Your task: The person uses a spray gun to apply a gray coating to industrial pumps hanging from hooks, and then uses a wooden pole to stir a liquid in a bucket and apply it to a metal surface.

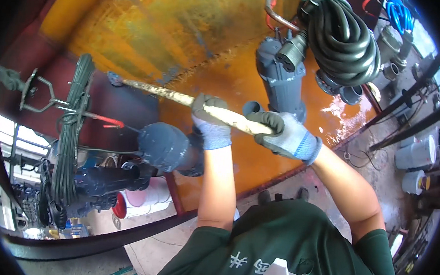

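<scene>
Both my gloved hands are wrapped round a long pale pole flecked with dark stains. My left hand grips it near the middle, and my right hand holds its near end. The pole slants up to the left, ending in a small blue-grey head beside the dark wall; what kind of head it is I cannot make out. Beyond my right hand stands a grey-blue submersible pump. Another dark blue pump hangs left of my left forearm.
A thick coil of black cable hangs at the upper right. Bundled cable and a metal hook hang at left. The orange-stained basin has a raised rim. White buckets stand right; a white drum lies lower left.
</scene>
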`<move>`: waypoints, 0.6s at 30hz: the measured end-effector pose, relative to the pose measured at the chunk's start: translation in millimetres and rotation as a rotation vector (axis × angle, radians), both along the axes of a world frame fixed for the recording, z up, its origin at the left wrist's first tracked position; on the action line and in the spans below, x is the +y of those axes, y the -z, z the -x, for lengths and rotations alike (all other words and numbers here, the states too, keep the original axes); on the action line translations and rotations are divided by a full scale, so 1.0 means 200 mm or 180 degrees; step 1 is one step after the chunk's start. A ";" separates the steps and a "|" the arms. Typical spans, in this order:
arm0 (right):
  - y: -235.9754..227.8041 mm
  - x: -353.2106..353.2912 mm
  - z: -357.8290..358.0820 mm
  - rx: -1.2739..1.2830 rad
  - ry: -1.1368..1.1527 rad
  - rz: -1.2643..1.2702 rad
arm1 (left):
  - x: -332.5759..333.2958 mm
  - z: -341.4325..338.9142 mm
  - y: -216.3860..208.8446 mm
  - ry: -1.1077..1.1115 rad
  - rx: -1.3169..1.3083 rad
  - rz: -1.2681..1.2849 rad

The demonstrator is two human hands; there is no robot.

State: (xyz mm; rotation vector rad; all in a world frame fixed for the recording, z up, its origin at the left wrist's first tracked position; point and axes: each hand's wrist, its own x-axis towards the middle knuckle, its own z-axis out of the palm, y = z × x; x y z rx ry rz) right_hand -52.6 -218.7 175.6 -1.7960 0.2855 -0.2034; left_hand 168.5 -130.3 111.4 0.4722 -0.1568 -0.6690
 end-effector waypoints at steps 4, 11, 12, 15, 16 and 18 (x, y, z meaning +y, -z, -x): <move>0.04 0.05 0.08 -0.0208 0.0098 -0.0254 | 0.00 0.08 0.03 0.0135 -0.0001 0.0105; 0.06 0.15 0.38 0.0156 0.0686 -0.1098 | -0.03 0.38 0.01 -0.0023 0.0589 -0.0296; 0.05 0.16 0.42 0.0207 0.0765 -0.1169 | -0.04 0.42 -0.01 0.0021 0.0704 -0.0445; 0.02 0.21 0.55 0.0251 0.1089 -0.1198 | -0.05 0.52 0.04 0.0200 0.0626 -0.0289; 0.04 0.20 0.60 0.0210 0.1061 -0.0872 | -0.05 0.57 0.00 0.0139 0.0546 -0.0354; 0.03 0.23 0.66 0.0243 0.1224 -0.0886 | -0.05 0.64 -0.04 0.0190 0.0622 -0.0587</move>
